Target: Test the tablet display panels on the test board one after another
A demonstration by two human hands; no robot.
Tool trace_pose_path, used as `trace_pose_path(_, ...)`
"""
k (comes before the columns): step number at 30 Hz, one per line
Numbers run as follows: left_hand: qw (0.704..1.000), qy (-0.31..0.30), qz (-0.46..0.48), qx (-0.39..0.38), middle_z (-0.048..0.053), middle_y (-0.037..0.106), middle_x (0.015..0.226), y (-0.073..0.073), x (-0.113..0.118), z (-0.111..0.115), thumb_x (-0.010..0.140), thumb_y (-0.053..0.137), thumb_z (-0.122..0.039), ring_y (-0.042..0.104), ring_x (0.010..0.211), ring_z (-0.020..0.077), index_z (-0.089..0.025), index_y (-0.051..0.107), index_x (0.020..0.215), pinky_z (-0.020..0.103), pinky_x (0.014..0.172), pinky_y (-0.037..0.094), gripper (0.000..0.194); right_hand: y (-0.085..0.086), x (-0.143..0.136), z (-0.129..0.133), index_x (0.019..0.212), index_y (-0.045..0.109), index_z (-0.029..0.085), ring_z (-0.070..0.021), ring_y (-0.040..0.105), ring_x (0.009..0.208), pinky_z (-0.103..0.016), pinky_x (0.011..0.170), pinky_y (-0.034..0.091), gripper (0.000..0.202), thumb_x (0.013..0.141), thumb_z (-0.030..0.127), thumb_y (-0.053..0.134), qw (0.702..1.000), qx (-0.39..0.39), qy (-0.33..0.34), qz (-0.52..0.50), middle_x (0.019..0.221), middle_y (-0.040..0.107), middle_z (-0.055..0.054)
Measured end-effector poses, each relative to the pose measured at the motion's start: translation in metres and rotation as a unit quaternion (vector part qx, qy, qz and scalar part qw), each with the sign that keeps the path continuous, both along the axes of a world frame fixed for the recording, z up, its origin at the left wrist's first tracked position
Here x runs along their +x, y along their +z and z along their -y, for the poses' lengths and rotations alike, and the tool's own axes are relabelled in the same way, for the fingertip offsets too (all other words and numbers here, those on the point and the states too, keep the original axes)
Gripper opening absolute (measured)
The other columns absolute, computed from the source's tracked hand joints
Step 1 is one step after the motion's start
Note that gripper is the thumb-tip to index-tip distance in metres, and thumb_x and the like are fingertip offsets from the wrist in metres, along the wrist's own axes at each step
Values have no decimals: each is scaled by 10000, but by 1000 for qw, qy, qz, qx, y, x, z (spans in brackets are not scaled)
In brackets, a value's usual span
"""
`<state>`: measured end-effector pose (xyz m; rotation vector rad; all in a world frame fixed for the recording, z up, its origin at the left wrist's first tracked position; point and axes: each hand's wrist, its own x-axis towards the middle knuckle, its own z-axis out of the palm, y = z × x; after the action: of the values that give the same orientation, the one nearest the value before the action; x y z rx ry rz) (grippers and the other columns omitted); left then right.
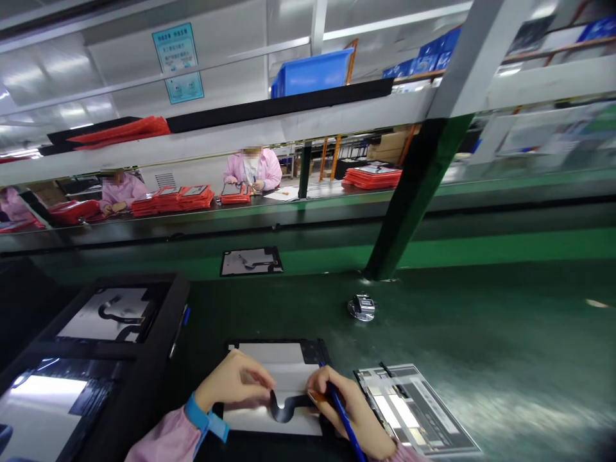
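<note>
A tablet screen panel (250, 420) with a silvery back and black edges lies flat on the bench in front of me. Across it runs a curved black ribbon cable (283, 411). My left hand (231, 383), with a blue band at the wrist, pinches the cable's left end between thumb and finger. Over the panel's right side is my right hand (355, 412), its fingers closed around a blue pen-like tool (345, 425). Its thumb and fingertip are at the cable's right end; whether they grip it too, I cannot tell.
Right of me lies another panel (418, 407) with white strips. A black tray (178, 295) at left holds more panels. Further back are a small shiny metal object (362, 308), a separate panel (251, 261) and a slanted post (414, 199). Co-workers (253, 168) sit beyond.
</note>
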<state>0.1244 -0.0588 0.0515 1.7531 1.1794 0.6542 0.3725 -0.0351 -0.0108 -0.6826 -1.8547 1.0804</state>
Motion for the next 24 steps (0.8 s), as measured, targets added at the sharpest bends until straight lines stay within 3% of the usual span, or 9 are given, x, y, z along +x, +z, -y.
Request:
trace_pose_path(3, 993, -107, -3, 47, 65, 749, 733, 3, 8, -8, 729, 751, -350, 676, 690, 183, -208, 799, 870, 256, 705, 509, 205, -1, 2, -4, 659, 408, 219, -150, 572, 635, -255, 599, 447, 276, 868, 288, 574, 999, 31, 20, 18, 699, 581, -21)
trace_pose_path(6, 989, -140, 40, 35, 32, 673, 681, -7, 16, -14, 680, 794, -364, 600, 614, 130, -210, 793, 924, 223, 638, 483, 288, -2, 3, -6, 595, 425, 207, -144, 537, 602, -249, 565, 410, 334, 823, 308, 648, 999, 17, 18, 28, 665, 533, -13)
trace_pose_path(9, 992, -76, 98, -24, 6, 587, 700, -18, 23, -17, 596, 847, -408, 544, 556, 86, -186, 796, 744, 207, 555, 447, 272, -1, 5, -5, 570, 422, 201, -145, 531, 623, -252, 578, 404, 390, 772, 367, 711, 999, -11, 37, 25, 694, 524, -17)
trace_pose_path(12, 982, -17, 153, -106, 17, 595, 772, -23, 28, -18, 554, 865, -436, 557, 519, 64, -128, 722, 635, 188, 482, 393, 349, 3, 6, -4, 579, 452, 197, -152, 534, 652, -255, 581, 395, 433, 693, 472, 766, 997, -9, 69, 25, 737, 528, -24)
trace_pose_path(16, 967, 8, 176, -183, -2, 607, 611, -28, 36, -16, 590, 807, -548, 517, 432, 66, -134, 607, 671, 187, 437, 364, 468, 5, 5, -2, 619, 452, 202, -142, 530, 631, -256, 584, 394, 353, 825, 415, 644, 998, -14, 49, 31, 694, 536, -17)
trace_pose_path(19, 961, 27, 187, -203, -29, 571, 537, -31, 43, -15, 576, 787, -593, 426, 396, 46, -153, 552, 660, 186, 419, 327, 506, 2, 4, -2, 625, 397, 213, -131, 526, 598, -253, 581, 416, 331, 846, 324, 619, 998, -49, 33, 32, 661, 550, -9)
trace_pose_path(24, 962, 94, 194, -168, -65, 482, 537, -31, 53, -12, 546, 815, -562, 403, 481, 43, -156, 531, 630, 181, 478, 301, 503, -4, 5, -3, 624, 381, 219, -140, 556, 628, -271, 612, 465, 364, 835, 348, 648, 993, -109, 21, -41, 691, 537, -10)
